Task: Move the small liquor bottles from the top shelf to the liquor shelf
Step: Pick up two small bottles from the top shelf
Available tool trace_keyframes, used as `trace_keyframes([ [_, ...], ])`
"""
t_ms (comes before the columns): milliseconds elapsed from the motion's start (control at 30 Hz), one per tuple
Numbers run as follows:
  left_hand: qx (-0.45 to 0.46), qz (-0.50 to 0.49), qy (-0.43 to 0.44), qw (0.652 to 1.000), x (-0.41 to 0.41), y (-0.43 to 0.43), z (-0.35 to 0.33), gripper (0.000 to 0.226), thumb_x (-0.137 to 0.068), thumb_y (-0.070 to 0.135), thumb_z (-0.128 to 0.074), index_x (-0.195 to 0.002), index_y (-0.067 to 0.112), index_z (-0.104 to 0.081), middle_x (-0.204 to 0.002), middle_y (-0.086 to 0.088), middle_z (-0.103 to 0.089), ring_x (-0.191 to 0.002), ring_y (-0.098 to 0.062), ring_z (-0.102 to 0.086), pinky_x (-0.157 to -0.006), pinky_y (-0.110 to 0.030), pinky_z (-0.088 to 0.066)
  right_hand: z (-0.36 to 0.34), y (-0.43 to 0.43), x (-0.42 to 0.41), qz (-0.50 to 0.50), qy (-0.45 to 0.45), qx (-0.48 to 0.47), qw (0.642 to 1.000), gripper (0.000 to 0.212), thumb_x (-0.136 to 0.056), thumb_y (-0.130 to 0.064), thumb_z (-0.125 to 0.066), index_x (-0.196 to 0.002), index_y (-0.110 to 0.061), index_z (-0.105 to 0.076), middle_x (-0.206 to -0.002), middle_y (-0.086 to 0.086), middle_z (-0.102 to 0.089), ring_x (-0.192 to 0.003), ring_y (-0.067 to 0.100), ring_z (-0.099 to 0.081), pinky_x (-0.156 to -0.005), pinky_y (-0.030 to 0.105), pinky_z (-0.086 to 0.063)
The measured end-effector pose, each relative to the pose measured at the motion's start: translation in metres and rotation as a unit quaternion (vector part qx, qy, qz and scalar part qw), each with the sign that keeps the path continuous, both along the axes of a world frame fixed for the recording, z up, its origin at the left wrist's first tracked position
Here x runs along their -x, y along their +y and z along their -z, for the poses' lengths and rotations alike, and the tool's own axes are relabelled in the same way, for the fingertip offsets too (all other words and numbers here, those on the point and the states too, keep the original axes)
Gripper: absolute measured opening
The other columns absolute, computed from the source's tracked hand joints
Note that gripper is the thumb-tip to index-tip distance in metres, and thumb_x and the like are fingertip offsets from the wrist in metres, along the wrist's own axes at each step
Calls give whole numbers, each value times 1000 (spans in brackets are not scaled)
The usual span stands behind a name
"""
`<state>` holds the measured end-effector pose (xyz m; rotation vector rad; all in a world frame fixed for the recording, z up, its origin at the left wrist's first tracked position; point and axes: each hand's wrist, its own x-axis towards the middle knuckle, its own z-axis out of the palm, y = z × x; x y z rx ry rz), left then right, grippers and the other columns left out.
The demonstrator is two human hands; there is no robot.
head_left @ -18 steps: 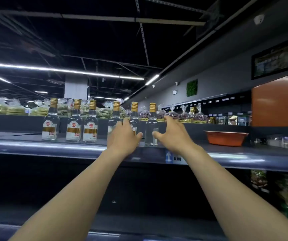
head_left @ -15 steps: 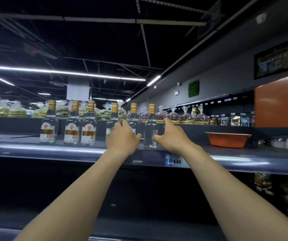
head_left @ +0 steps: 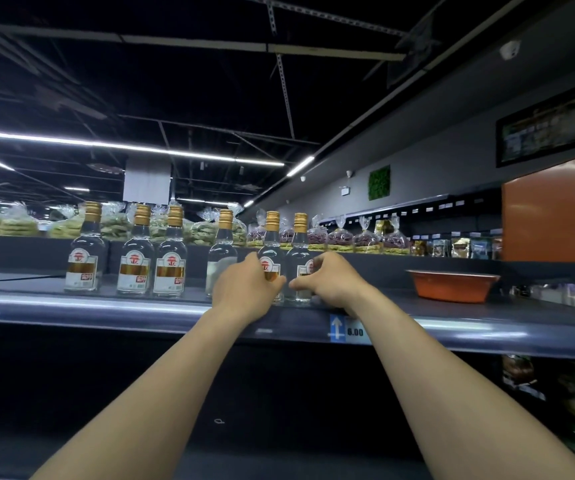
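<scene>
Hands (head_left: 244, 289) lower now; six bottles (head_left: 175, 258)

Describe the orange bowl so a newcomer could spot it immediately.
Start at the long dark top shelf at eye level. Follow the row of gold-capped bottles rightward, beyond both hands. The orange bowl sits alone there, the only low, wide, opaque thing among tall clear glass.

Clear, glossy glass liquor bottles (head_left: 137, 258) with ribbed gold metallic caps and smooth paper labels stand on a dark top shelf (head_left: 71, 308) whose rounded front edge looks like smooth painted metal with a soft sheen under the strip lights. Beside them sits an orange bowl (head_left: 452, 285) of smooth, semi-gloss plastic, while crinkled transparent plastic bags (head_left: 339, 233) glint behind. A glossy printed price tag (head_left: 348, 330) is fixed to the shelf edge.
</scene>
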<state>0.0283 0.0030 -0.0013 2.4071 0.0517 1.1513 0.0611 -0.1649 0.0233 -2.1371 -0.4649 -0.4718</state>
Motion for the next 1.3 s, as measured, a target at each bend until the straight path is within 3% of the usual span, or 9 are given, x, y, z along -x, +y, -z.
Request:
trace_keyframes([
  [133,17,18,-32,999,-1,-1,1,41,-84,56,-68,-98,21,-52,-73,13,-58,-61,-4,-45,-49,-26,-30,3,-4,4,20,-50,2,999,36,-71,-39,-92,-86,-26,-61,-88,-13,-70,-80,13,-69,-68,33,-55],
  [300,95,162,-88,978,2,-13,-10,56,-84,41,-78,-128,17,-54,-81,18,-59,-72,-1,-56,-58,-20,-39,-4,-27,23,79,-119,-34,989,45,-75,-46,-87,-103,-37,-54,-87,-25,-58,-73,-3,-55,-60,12,-39],
  [467,119,257,-111,953,25,-59,-18,43,-78,39,-83,-106,30,-52,-80,20,-63,-66,13,-56,-58,-6,-43,3,-88,61,133,-155,-67,977,47,-70,-48,-89,-102,-31,-59,-92,-19,-69,-79,-4,-64,-67,19,-44],
  [567,118,310,-105,937,50,-107,-9,47,-77,39,-85,-109,33,-52,-79,22,-63,-65,16,-57,-55,-1,-38,21,-141,98,172,-163,-66,969,38,-68,-47,-91,-88,-37,-60,-82,-22,-70,-72,-17,-62,-55,7,-41],
  [733,123,414,-81,898,99,-226,31,47,-73,37,-88,-105,35,-54,-79,21,-65,-74,20,-58,-59,-1,-40,66,-256,176,239,-169,-77,953,41,-70,-38,-92,-100,-28,-67,-90,-17,-75,-79,-5,-69,-72,23,-55],
  [867,146,480,-29,864,155,-354,75,53,-71,42,-88,-112,35,-56,-86,19,-66,-74,9,-62,-58,-5,-41,108,-369,270,333,-160,-69,927,56,-67,-45,-93,-111,-35,-61,-86,-30,-60,-75,-17,-55,-65,5,-42],
  [1033,182,541,56,820,248,-523,133,32,-65,48,-87,-77,39,-58,-73,22,-66,-69,8,-61,-58,-6,-41,161,-503,405,449,-139,-47,881,41,-65,-41,-96,-74,-44,-56,-67,-31,-60,-63,-22,-58,-55,0,-42],
  [1133,187,574,101,791,309,-617,162,33,-65,50,-87,-79,36,-60,-77,19,-68,-73,0,-65,-63,-17,-49,191,-574,482,505,-102,-41,856,28,-67,-39,-94,-80,-34,-69,-72,-21,-72,-68,-20,-61,-54,2,-42],
  [1300,171,638,162,733,405,-751,202,35,-65,45,-89,-82,35,-61,-76,23,-65,-65,16,-60,-51,-4,-43,234,-680,593,597,-55,-54,798,30,-68,-41,-93,-85,-28,-73,-69,-19,-72,-67,-14,-64,-54,5,-44],
])
